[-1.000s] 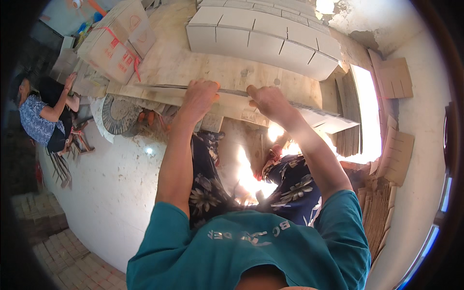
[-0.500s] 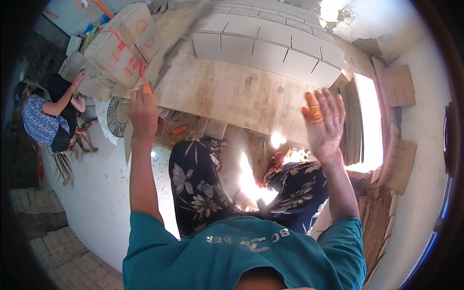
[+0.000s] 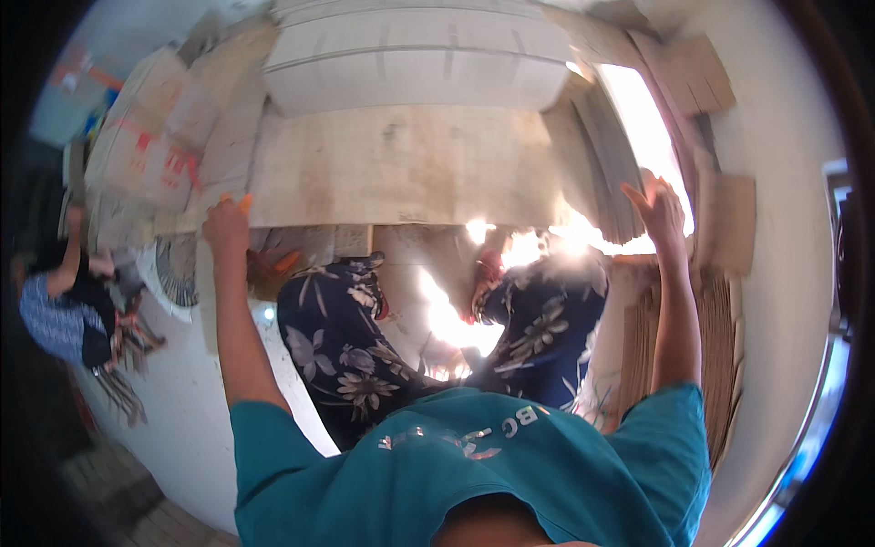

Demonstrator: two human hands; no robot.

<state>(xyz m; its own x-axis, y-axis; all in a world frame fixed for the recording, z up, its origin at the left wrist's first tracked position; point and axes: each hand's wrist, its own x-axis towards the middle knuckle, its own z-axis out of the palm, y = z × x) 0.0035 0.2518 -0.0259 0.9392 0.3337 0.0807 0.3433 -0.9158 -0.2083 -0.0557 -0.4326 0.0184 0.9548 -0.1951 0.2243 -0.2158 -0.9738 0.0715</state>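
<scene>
My left hand (image 3: 226, 228) is closed at the front left edge of the wooden table (image 3: 383, 173), with orange wrapping on a finger or thumb. Whether anything is inside that fist is hidden. Just beyond it sits a cardboard box (image 3: 141, 169) with red print and a pink strap. My right hand (image 3: 661, 214) reaches over the sunlit end of a stack of cardboard sheets (image 3: 606, 150) at the table's right. Its orange-wrapped thumb stands apart from the fingers; glare and blur hide whether it touches the sheets. Slotted cardboard partitions (image 3: 410, 77) stand in rows along the table's far side.
At the far left a seated person (image 3: 64, 310) in a blue patterned top works near the floor. More cardboard (image 3: 720, 319) is stacked by the right wall, below a slotted piece (image 3: 729, 219). My knees (image 3: 342, 346) are under the table's front edge. Piled cardboard (image 3: 118, 483) lies at lower left.
The view has swung right, so the table and box appear further left. My right hand has moved from above the table to the sheets at the right. My left hand stays closed near the left edge.
</scene>
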